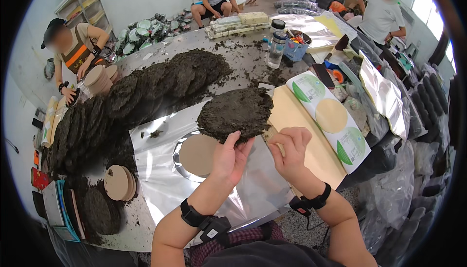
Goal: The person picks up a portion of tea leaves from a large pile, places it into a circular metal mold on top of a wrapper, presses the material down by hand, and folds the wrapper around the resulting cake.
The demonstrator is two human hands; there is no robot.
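Note:
A dark round cake of pressed plant matter [235,113] rests on the fingers of my left hand [235,157], my thumb at its near edge. Just right of it, my right hand [292,146] is raised with the fingers bent and their tips close together; whether they pinch a small bit I cannot tell. Below the cake lies a sheet of silver foil [157,172], with a round tan cardboard disc [197,154] on it, partly hidden by my left hand. Right of the foil, a strip of printed round labels [332,115] lies on cream paper [306,139].
Overlapping dark cakes [164,81] form a long row at left. Nearer are stacked tan discs [117,183] and another dark cake [102,210]. Glass bottles [276,50], a blue basket [297,48] and a brush [337,46] stand or lie farther back. Several people work around the table.

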